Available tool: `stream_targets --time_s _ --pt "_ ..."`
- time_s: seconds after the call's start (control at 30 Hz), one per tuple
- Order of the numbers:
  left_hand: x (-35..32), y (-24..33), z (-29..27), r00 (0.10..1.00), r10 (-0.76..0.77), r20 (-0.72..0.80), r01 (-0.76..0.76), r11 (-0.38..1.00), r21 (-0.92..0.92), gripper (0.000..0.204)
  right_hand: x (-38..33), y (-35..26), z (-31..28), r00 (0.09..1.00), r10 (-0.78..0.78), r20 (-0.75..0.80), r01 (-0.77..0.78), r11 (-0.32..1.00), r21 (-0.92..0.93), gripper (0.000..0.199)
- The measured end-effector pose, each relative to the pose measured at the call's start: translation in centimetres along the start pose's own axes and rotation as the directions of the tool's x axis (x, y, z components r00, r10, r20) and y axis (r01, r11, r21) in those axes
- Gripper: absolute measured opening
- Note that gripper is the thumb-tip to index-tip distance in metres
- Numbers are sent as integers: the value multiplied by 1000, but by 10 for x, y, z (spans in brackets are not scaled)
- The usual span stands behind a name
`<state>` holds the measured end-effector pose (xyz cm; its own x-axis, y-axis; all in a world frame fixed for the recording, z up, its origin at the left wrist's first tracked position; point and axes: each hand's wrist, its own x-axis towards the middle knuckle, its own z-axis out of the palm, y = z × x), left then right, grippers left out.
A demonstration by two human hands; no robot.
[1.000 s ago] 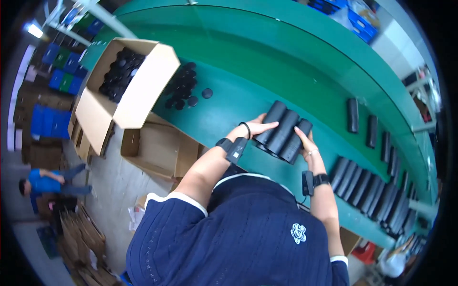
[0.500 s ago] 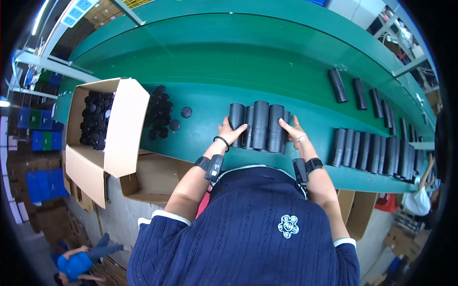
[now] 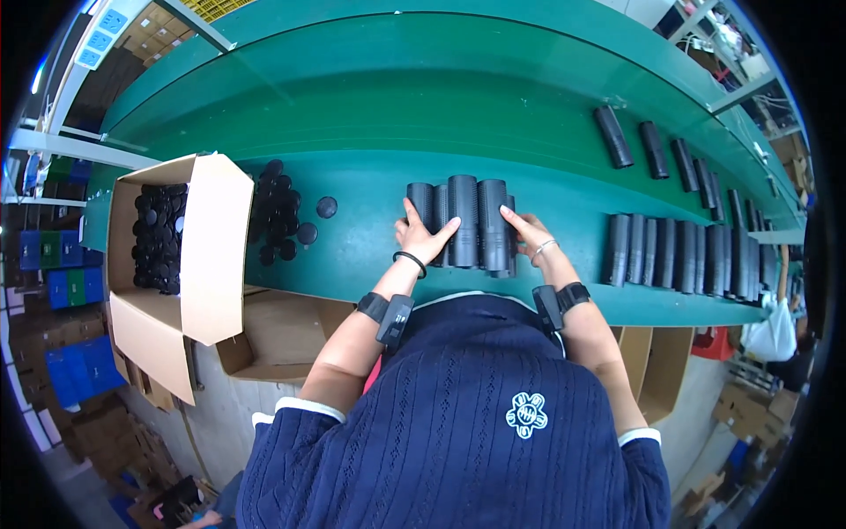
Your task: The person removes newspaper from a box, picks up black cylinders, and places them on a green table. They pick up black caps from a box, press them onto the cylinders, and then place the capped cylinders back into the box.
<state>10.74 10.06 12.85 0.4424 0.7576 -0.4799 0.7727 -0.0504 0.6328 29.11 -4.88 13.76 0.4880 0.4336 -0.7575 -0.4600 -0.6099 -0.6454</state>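
A tight group of several black ribbed tubes (image 3: 463,220) stands on the green work table in front of me, some taller in the picture than others. My left hand (image 3: 424,237) clasps the group's left side, its thumb reaching across the tube fronts and its fingers at the outer tube. On the other side, my right hand (image 3: 530,235) has its thumb against the right tube and its other fingers partly hidden behind. The tubes sit between both hands.
Loose black round caps (image 3: 278,212) are spread left of the tubes. An open cardboard box (image 3: 216,247) of similar caps stands farther left. A row of black tubes (image 3: 687,256) lines the right side, with more tubes (image 3: 656,150) spaced out behind it.
The whole view has shifted a little. My hands stay at the tube group, and the left fingers now show higher along the outer tube. A person at lower left has mostly left view.
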Motion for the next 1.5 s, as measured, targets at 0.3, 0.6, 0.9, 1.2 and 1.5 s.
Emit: stream_targets --time_s 0.3,0.6,0.9,1.2,1.5 --pt "1 -4 1 1000 9 13 -10 1000 12 127 9 11 -6 994 -55 92 46 994 96 109" --pt "-3 -3 -6 1000 -21 19 21 1000 -17 132 19 18 -1 997 -44 64 43 999 12 103" --pt "11 16 7 931 355 -86 -333 922 200 112 0 9 -25 985 -143 99 137 989 57 71" --pt "-1 89 44 478 813 332 -783 223 581 57 -9 25 -37 941 -266 -211 242 961 -135 72" --pt "-59 128 61 623 632 461 -697 181 694 45 -23 58 -25 843 -253 -474 150 958 -245 63"
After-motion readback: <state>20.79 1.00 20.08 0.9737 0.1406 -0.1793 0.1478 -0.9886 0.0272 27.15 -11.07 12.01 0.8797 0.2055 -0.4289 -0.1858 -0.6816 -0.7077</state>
